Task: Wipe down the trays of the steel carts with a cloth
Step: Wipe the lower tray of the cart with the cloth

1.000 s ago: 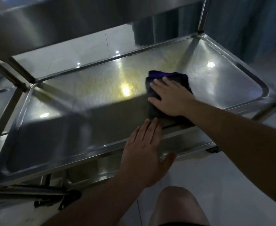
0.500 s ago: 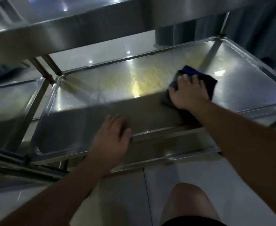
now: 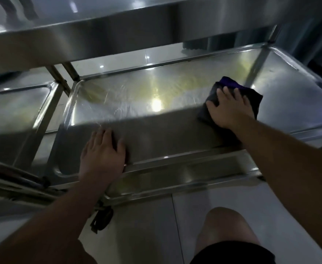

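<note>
Cloth: a dark folded cloth with a purple edge (image 3: 232, 96) lies flat on the right half of the shallow rectangular stainless-steel tray (image 3: 137, 96), the middle level of the steel cart
Right hand: the right hand (image 3: 229, 108) lies palm-down on the cloth, fingers spread and nearly straight, pressing it onto the tray floor; the fingers are not curled round the fabric, though the thumb side sits at the cloth's left edge
Left hand: the left hand (image 3: 102, 151) rests flat on the tray's near-left part, fingers straight and together, heel of the palm at the near rim; it holds nothing
Tray surface: bright ceiling-light reflections and yellowish streaks across the far half; the near half lies in shadow
Upper shelf: a broad steel upper shelf (image 3: 118, 35) runs across the top of the view, over the tray
Lower tray: another steel lower tray (image 3: 175, 178) shows just under the near rim
Neighbouring cart: a second steel cart tray (image 3: 13, 111) stands just beside, to the left, at about the same height
Floor: pale glossy floor tiles (image 3: 146, 235) below, with a black caster wheel (image 3: 101, 219) by the cart's near-left corner
Person: a bare knee (image 3: 227, 225) above dark shorts, low in the view
</note>
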Demonstrator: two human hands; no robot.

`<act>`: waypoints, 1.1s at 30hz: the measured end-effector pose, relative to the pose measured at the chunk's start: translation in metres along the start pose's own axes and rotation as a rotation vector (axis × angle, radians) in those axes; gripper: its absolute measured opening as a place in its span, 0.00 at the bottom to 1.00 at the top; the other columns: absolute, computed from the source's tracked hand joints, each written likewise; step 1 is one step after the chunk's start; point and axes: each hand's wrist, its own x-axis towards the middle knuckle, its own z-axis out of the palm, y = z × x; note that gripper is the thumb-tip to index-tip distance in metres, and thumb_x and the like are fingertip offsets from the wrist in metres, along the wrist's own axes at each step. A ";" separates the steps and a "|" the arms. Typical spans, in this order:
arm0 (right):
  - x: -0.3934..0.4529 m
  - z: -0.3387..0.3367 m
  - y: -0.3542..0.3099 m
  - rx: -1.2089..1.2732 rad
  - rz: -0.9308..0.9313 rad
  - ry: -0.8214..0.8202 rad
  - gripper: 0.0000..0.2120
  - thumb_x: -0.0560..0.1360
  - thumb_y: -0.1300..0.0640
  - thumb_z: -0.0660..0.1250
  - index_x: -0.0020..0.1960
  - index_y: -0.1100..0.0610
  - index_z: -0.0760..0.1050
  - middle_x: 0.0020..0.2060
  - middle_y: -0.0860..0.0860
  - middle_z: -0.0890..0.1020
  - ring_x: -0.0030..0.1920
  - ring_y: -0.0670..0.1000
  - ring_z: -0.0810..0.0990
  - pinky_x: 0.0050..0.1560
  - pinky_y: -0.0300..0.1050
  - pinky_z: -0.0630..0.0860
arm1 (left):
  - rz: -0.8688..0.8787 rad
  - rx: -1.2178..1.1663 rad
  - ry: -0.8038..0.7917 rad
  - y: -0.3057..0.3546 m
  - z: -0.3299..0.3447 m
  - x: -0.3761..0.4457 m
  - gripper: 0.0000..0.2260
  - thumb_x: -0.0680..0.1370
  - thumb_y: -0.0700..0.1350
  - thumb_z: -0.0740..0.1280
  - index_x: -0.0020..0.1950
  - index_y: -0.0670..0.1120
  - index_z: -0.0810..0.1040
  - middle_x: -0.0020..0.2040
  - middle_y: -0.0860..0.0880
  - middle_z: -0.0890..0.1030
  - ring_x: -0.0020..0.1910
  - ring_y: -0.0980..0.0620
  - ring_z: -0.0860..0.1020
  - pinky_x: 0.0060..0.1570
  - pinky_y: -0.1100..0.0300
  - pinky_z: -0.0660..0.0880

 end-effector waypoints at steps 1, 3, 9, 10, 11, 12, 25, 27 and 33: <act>-0.003 0.003 -0.015 0.004 0.049 0.002 0.37 0.81 0.33 0.41 0.85 0.50 0.47 0.85 0.49 0.47 0.84 0.58 0.43 0.82 0.60 0.44 | 0.005 0.000 0.016 0.001 0.000 -0.001 0.31 0.85 0.63 0.51 0.83 0.46 0.63 0.84 0.43 0.63 0.84 0.43 0.58 0.82 0.44 0.55; -0.014 0.010 -0.060 0.015 0.077 0.014 0.37 0.82 0.34 0.41 0.85 0.52 0.46 0.85 0.51 0.46 0.83 0.60 0.43 0.81 0.61 0.44 | 0.005 0.004 0.036 0.003 -0.001 -0.003 0.29 0.86 0.60 0.53 0.82 0.45 0.64 0.83 0.42 0.64 0.83 0.43 0.59 0.82 0.44 0.55; -0.065 0.045 -0.218 0.035 -0.308 -0.043 0.37 0.82 0.34 0.44 0.85 0.52 0.47 0.85 0.51 0.47 0.83 0.60 0.41 0.81 0.60 0.40 | -0.013 -0.010 0.031 0.004 -0.006 -0.004 0.29 0.86 0.56 0.52 0.84 0.42 0.62 0.83 0.42 0.64 0.84 0.44 0.59 0.82 0.48 0.54; -0.069 0.047 -0.225 0.031 -0.359 -0.057 0.38 0.82 0.33 0.44 0.85 0.52 0.47 0.85 0.50 0.47 0.84 0.58 0.41 0.81 0.59 0.39 | -0.017 -0.013 0.028 0.003 -0.006 -0.004 0.30 0.86 0.56 0.51 0.84 0.42 0.61 0.83 0.42 0.63 0.84 0.45 0.58 0.82 0.48 0.54; -0.068 0.046 -0.223 0.026 -0.401 -0.070 0.38 0.81 0.32 0.44 0.85 0.51 0.48 0.85 0.49 0.47 0.84 0.57 0.41 0.81 0.59 0.39 | -0.019 -0.018 0.023 0.003 -0.006 -0.004 0.30 0.86 0.56 0.50 0.84 0.42 0.60 0.84 0.42 0.62 0.84 0.46 0.57 0.82 0.49 0.53; -0.065 0.043 -0.214 0.015 -0.446 -0.079 0.38 0.81 0.31 0.44 0.85 0.49 0.48 0.85 0.48 0.48 0.84 0.55 0.42 0.82 0.58 0.40 | -0.016 -0.026 0.016 0.003 -0.005 -0.004 0.30 0.86 0.56 0.50 0.85 0.42 0.59 0.84 0.43 0.62 0.84 0.46 0.57 0.83 0.49 0.52; -0.032 0.007 -0.037 0.019 0.194 0.042 0.37 0.82 0.35 0.42 0.85 0.54 0.50 0.84 0.53 0.51 0.83 0.61 0.48 0.81 0.63 0.48 | 0.003 -0.027 0.010 0.005 -0.007 -0.007 0.28 0.87 0.55 0.49 0.83 0.43 0.62 0.85 0.43 0.59 0.85 0.45 0.53 0.83 0.46 0.51; -0.053 0.017 -0.093 0.046 0.068 0.075 0.36 0.82 0.36 0.46 0.83 0.56 0.54 0.83 0.54 0.56 0.82 0.63 0.52 0.80 0.64 0.51 | 0.007 -0.030 0.015 0.004 -0.005 -0.005 0.28 0.87 0.56 0.48 0.83 0.42 0.62 0.85 0.43 0.60 0.85 0.45 0.54 0.83 0.45 0.52; -0.101 0.052 -0.223 -0.073 -0.571 -0.039 0.32 0.85 0.40 0.46 0.85 0.51 0.47 0.85 0.50 0.49 0.84 0.58 0.44 0.82 0.59 0.42 | 0.013 -0.201 0.122 0.000 -0.003 -0.008 0.31 0.86 0.62 0.48 0.87 0.49 0.52 0.86 0.45 0.56 0.84 0.45 0.57 0.81 0.46 0.56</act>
